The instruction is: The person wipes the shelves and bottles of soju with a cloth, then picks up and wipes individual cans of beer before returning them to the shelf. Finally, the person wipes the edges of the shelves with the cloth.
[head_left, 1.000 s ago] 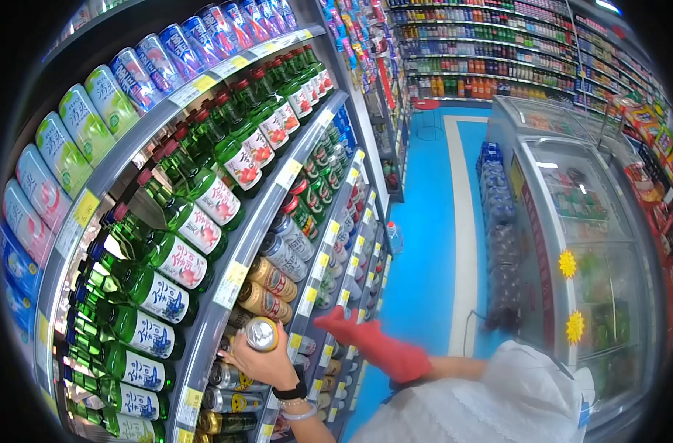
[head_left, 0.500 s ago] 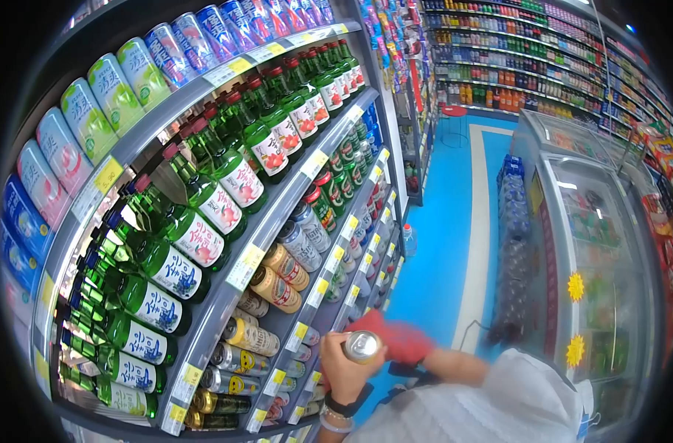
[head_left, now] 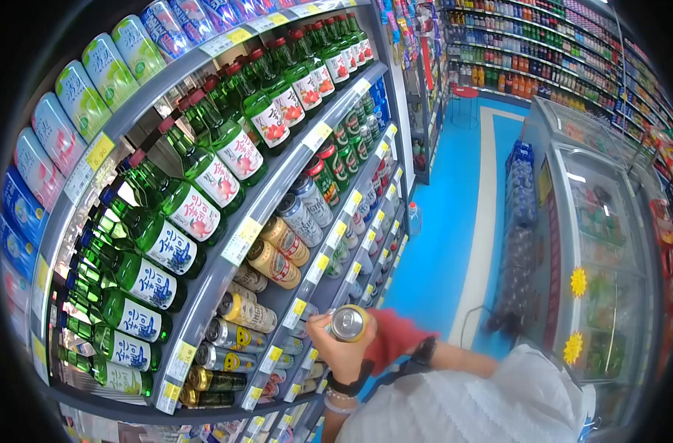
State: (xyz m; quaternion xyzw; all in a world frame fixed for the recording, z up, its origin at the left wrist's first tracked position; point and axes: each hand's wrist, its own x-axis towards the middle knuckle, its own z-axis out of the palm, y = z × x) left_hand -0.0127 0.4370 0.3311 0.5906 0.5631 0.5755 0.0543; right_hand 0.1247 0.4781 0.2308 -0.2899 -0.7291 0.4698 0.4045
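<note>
My left hand (head_left: 341, 359), with a black band and bracelets at its wrist, is closed around a can (head_left: 348, 323) with a silver top and a yellowish rim. Red fabric (head_left: 392, 336), either a cloth or a glove, covers my right hand just beside and behind the can; its fingers are hidden. Left of my hands, a shelf holds cans lying on their sides, among them a yellow-and-white can (head_left: 249, 313) and a tan can (head_left: 274, 264). Green bottles (head_left: 159, 283) with white labels stand in rows on the shelf above.
Chest freezers (head_left: 573, 244) line the right side. Packs of bottles (head_left: 519, 184) are on the floor beside them. A red stool (head_left: 464, 93) and a clear bottle (head_left: 414, 218) are along the blue aisle, with drink shelves (head_left: 528, 59) at the back.
The can and my left hand appear slightly higher and further left. The red fabric has shifted down behind the can, and a dark band now shows at my right wrist.
</note>
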